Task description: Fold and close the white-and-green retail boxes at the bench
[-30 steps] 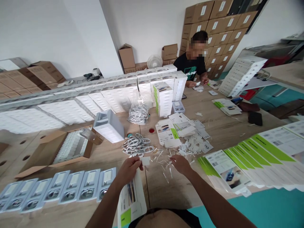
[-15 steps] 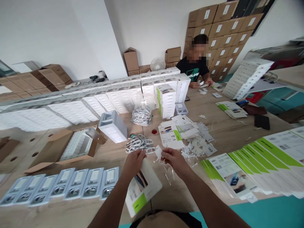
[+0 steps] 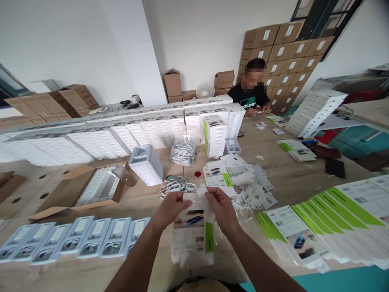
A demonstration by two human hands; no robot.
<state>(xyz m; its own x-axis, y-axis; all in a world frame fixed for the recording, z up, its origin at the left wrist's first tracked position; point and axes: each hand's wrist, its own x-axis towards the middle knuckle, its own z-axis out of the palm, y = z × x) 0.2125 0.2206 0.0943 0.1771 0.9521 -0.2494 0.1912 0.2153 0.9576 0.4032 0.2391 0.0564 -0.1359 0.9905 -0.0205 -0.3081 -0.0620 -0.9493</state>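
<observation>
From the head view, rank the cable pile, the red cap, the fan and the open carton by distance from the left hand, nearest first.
1. Cable pile, just beyond the left hand.
2. Red cap, farther up the table, slightly right.
3. Open carton, well off to the left.
4. Fan, by the far wall.

Packing workshop | stacked cartons (image 3: 282, 44) by wall | white product boxes (image 3: 127, 129) across wooden table (image 3: 291, 170)

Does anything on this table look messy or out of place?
Yes. Small white paper scraps lie scattered loosely beside the right hand, unlike the neat rows elsewhere. White cables sit in a tangled heap.
</observation>
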